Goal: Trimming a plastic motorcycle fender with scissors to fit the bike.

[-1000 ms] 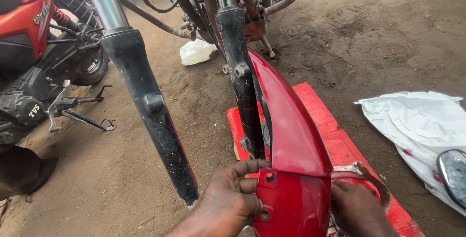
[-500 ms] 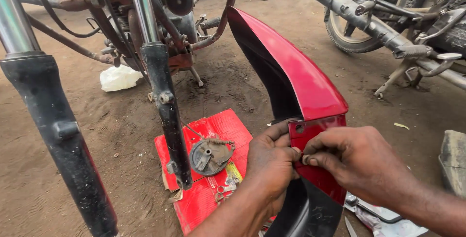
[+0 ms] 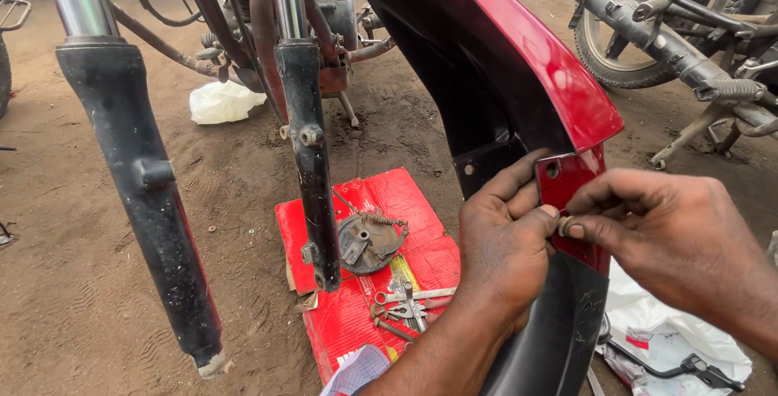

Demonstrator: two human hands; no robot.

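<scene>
Hands (image 3: 502, 242) (image 3: 656, 234) pinch red mudguard (image 3: 527, 80) bracket.

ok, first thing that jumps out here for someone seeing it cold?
The red mudguard sweeping from top centre down to the right, with the left hand gripping its lower edge and the right hand pinching a small fastener against its mounting tab. Next, the two bare fork legs hanging at left and centre with no wheel between them. Under them, a red flattened carton on the dirt carries a round brake plate and loose tools.
</scene>
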